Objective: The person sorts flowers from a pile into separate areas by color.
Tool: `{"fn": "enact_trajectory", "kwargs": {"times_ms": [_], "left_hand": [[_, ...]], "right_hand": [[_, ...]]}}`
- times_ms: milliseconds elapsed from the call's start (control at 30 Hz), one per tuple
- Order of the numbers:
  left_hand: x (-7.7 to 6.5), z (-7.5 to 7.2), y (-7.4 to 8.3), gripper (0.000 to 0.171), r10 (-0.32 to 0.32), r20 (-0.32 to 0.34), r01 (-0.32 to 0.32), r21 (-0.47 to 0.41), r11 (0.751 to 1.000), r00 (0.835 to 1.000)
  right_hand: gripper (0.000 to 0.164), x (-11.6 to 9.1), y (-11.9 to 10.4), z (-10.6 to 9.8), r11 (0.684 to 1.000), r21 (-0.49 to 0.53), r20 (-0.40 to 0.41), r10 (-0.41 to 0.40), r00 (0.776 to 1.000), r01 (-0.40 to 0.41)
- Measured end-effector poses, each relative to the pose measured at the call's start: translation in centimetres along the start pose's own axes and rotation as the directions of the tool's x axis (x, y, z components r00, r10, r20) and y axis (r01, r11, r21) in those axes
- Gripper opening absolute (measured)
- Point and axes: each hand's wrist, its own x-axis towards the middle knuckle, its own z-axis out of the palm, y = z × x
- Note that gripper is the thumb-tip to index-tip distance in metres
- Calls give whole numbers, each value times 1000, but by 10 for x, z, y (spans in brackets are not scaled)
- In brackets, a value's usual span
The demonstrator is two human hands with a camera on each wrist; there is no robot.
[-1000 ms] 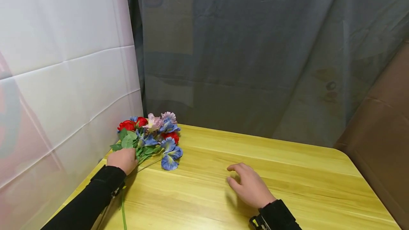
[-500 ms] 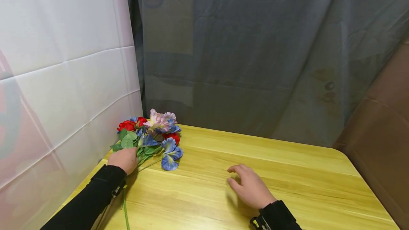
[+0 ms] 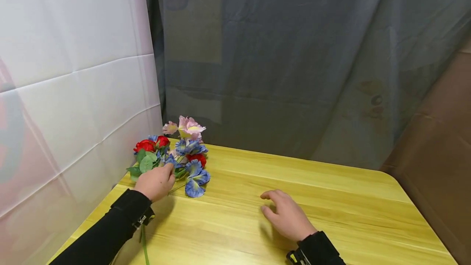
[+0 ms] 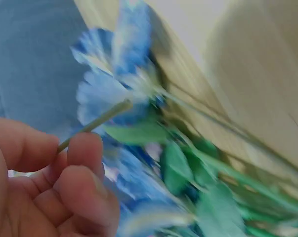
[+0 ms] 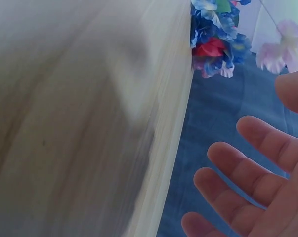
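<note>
My left hand (image 3: 155,182) pinches a thin stem (image 4: 104,117) between thumb and fingers; its cut end sticks out past the fingertips in the left wrist view. A pink flower (image 3: 189,128) stands raised above the pile, apparently on that stem, though the hand hides the join. Beneath and beyond lie red roses (image 3: 145,145), blue irises (image 3: 195,183) and green leaves (image 4: 220,212) on the table. My right hand (image 3: 288,215) hovers over the table well to the right, fingers loosely bent, holding nothing.
The yellow wooden table (image 3: 235,216) has a rounded far right corner. A white cloth (image 3: 81,72) hangs at the left, a grey curtain (image 3: 276,60) behind, and a brown panel (image 3: 438,142) at the right. One green stem (image 3: 144,245) lies near the left forearm.
The pink flower has risen out of the pile. My left hand has moved up and a little right with its stem. The right hand has stayed nearly still.
</note>
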Motion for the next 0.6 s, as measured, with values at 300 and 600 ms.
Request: {"fn": "enact_trajectory", "kwargs": {"times_ms": [300,600], "left_hand": [[-2,4,40,18,108,43,-100,-162,982,993],[-2,21,87,15,276,62,-252,-256,933,959]], "right_hand": [[29,2,-8,4,999,32,12,-19,1000,18],[35,10,-20,11,985,161,66,-71,995,60]]}}
